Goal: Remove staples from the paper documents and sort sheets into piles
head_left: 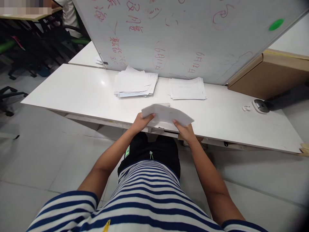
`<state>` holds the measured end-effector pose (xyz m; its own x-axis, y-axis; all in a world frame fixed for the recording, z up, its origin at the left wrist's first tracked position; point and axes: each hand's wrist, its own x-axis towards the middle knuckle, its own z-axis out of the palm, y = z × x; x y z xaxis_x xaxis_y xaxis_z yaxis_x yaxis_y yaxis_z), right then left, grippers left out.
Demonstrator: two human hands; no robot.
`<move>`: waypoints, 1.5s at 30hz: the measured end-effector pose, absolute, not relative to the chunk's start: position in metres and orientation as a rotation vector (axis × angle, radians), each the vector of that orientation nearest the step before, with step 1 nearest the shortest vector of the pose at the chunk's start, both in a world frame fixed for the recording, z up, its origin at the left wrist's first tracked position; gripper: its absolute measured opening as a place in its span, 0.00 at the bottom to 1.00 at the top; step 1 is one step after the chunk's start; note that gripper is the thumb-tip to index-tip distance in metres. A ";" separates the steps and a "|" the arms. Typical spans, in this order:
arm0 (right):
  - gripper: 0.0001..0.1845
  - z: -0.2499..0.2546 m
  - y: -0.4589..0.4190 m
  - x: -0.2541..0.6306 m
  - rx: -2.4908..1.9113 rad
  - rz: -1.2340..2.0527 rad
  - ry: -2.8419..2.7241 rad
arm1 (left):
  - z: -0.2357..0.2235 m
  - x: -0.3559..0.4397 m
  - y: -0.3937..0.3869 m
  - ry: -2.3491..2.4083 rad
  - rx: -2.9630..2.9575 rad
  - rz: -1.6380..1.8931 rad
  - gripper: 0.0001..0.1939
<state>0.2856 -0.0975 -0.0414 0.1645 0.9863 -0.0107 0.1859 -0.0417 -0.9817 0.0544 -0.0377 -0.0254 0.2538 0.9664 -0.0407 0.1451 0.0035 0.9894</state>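
Between my two hands a white sheet of paper (pixel 166 114) is held up, slightly curved, over the front edge of the desk. My left hand (pixel 143 122) pinches its left end, thumb on top and fingers hidden beneath. At the right end my right hand (pixel 183 129) grips it the same way. Whether it is one sheet or a few together I cannot tell. Beyond it on the desk lie an untidy paper stack (pixel 135 83) to the left and a lower, neater paper stack (pixel 187 88) to the right. A small pale object (pixel 166 104) shows partly behind the held paper.
A whiteboard (pixel 178 42) with red writing stands along the back of the white desk (pixel 79 87). To the right are a cardboard box (pixel 270 74), a dark-topped mouse (pixel 261 105) and a small white item (pixel 246 108). Office chairs and a seated person are at far left.
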 end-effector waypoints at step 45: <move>0.16 -0.032 -0.153 0.332 -1.788 1.227 -0.565 | -0.028 0.170 0.076 1.271 2.447 0.124 0.30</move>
<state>0.3317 -0.1533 -0.0325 0.4110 0.7550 -0.5109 -0.1032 -0.5183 -0.8490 0.1698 0.0760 -0.0283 0.5871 0.8040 -0.0945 0.7705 -0.5191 0.3699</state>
